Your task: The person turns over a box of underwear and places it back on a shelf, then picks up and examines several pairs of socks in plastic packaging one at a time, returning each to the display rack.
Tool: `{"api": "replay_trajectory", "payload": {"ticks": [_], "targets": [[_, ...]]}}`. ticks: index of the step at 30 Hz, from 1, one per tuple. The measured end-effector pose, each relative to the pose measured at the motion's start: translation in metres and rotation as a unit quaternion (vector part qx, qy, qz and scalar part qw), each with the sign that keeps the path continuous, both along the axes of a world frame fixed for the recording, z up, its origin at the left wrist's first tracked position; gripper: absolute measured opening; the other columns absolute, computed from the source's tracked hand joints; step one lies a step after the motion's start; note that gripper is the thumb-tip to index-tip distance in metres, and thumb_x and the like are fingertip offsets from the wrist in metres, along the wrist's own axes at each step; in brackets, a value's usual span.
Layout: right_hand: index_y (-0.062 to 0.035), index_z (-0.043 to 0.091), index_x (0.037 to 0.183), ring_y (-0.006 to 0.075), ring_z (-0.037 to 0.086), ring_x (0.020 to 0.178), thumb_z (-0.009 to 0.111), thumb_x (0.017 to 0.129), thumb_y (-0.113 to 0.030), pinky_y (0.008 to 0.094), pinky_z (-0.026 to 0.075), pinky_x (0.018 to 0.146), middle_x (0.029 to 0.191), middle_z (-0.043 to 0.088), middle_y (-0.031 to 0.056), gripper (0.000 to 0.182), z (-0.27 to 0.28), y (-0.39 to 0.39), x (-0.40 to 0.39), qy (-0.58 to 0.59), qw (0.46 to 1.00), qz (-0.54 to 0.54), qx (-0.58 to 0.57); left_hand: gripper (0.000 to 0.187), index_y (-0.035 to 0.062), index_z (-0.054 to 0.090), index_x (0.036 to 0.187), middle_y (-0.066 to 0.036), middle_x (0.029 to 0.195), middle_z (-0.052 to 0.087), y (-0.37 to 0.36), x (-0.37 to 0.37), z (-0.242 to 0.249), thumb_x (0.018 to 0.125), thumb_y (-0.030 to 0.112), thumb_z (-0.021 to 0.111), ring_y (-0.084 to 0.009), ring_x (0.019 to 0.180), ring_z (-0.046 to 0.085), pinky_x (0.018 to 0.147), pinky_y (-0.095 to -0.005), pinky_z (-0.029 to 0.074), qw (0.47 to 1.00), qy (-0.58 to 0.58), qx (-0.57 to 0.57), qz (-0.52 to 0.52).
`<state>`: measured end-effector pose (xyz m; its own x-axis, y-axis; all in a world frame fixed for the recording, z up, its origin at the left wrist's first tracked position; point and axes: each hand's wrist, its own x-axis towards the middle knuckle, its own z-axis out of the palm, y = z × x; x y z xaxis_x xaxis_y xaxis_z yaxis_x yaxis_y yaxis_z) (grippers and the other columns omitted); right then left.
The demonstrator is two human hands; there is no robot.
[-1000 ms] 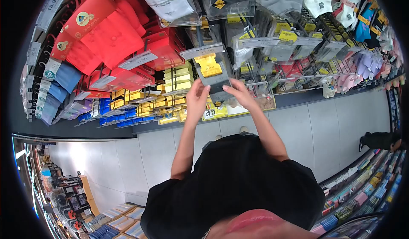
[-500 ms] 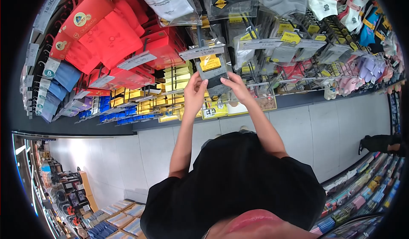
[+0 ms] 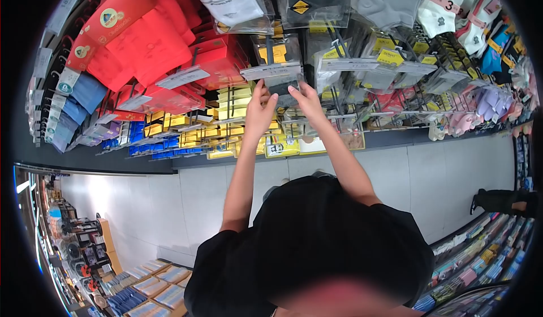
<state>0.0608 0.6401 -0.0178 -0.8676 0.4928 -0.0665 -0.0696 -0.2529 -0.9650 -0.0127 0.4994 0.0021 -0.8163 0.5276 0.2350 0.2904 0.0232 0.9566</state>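
A clear bag of grey and black socks with a yellow label is at a display hook, partly hidden by a price tag in front of it. My left hand grips the lower left edge of the bag, thumb in front and fingers behind. On the other side, my right hand pinches the lower right edge, its thumb on the dark sock. Both hands are just below the price tag.
Red boxed garments hang to the left, and bagged grey socks to the upper right. Yellow packs fill the lower hooks. Another person's dark-clothed leg shows at the far right, on the grey tiled floor.
Both hands have moved up and forward with the sock bag. Its yellow label, earlier below the price tag, now shows above and behind it.
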Motion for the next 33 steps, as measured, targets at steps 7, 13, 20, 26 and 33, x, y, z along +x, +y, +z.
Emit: {"api": "replay_trajectory", "payload": {"ticks": [7,13,20,26,33], "targets": [[0.0032,0.049,0.126,0.0223,0.055,0.109,0.066,0.087,-0.029,0.0331,0.043,0.091,0.120,0.057,0.0179,0.054,-0.049,-0.008,0.024,-0.037,0.992,-0.084,0.090,0.034,-0.0028,0.055,0.122,-0.015,0.116,0.062,-0.041,0.035,0.039,0.092,0.015,0.057,-0.0191,0.106,0.060,0.086,-0.0308,0.049,0.993,0.036,-0.111,0.028],[-0.0026,0.061,0.112,0.0149,0.065,0.083,0.063,0.088,-0.018,0.0280,0.052,0.069,0.099,0.067,0.0121,0.028,0.027,-0.018,0.068,-0.027,0.969,-0.039,0.243,0.021,-0.0004,0.062,0.111,-0.011,0.106,0.068,-0.070,0.054,0.125,0.092,0.007,0.055,-0.0148,0.095,0.064,0.082,-0.0274,0.049,0.995,0.096,0.015,0.019],[-0.0004,0.055,0.121,0.0136,0.066,0.075,0.062,0.084,-0.004,0.0267,0.054,0.061,0.117,0.061,0.0153,0.038,0.202,-0.033,0.064,0.234,0.892,-0.090,0.375,0.047,-0.0032,0.036,0.138,-0.017,0.141,0.039,-0.045,0.034,0.201,0.094,0.008,0.050,-0.0250,0.132,0.037,0.106,-0.0374,0.033,0.962,0.258,0.086,0.019],[0.0002,0.046,0.132,0.0179,0.066,0.068,0.067,0.082,-0.020,0.0312,0.051,0.061,0.117,0.060,0.0195,0.058,0.249,-0.021,0.016,0.135,0.905,-0.079,0.396,0.068,0.0010,0.016,0.146,-0.022,0.148,0.025,-0.009,-0.004,0.213,0.092,0.015,0.056,-0.0332,0.137,0.028,0.110,-0.0424,0.027,0.953,0.285,0.066,0.083],[0.0027,0.047,0.129,0.0246,0.064,0.064,0.066,0.080,-0.025,0.0340,0.050,0.064,0.098,0.067,0.0195,0.059,0.243,-0.023,-0.008,0.186,0.868,-0.136,0.440,0.068,0.0001,0.018,0.145,-0.025,0.140,0.037,-0.004,0.000,0.222,0.090,0.011,0.058,-0.0314,0.130,0.039,0.108,-0.0416,0.031,0.971,0.217,0.090,0.052]]}}
